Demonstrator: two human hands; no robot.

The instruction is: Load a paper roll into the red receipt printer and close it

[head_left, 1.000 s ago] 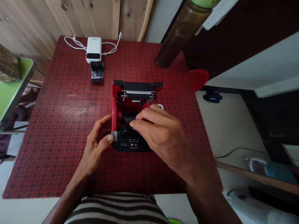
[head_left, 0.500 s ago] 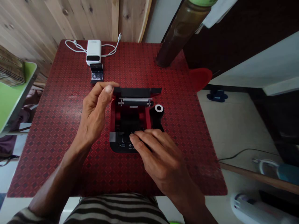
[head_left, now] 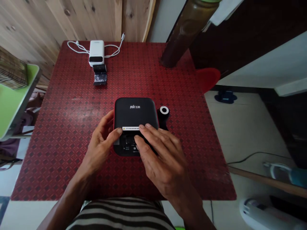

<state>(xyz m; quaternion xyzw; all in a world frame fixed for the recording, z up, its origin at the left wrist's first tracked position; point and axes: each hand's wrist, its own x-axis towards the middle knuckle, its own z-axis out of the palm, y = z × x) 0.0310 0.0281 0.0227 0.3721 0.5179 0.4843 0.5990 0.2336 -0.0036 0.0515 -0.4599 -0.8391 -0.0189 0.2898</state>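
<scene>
A small black printer (head_left: 135, 115) with red sides sits in the middle of the red patterned table (head_left: 72, 105), its lid down. My left hand (head_left: 103, 142) rests at its front left corner, thumb on the lid's front edge, fingers loosely spread. My right hand (head_left: 159, 156) lies flat over the front panel, fingertips touching the lid's front edge. A black roll with a white core (head_left: 164, 112) stands just right of the printer.
A white power bank (head_left: 96, 52) with a white cable (head_left: 76, 47) and a small black block (head_left: 99, 75) lie at the table's far left. A brown post (head_left: 182, 35) stands at the far right edge. A green stool (head_left: 14, 95) is at the left.
The printer's lid stood open, showing the red inside; my left hand reached up to it and swung it down shut. My right hand moved from inside the bay back to the front panel.
</scene>
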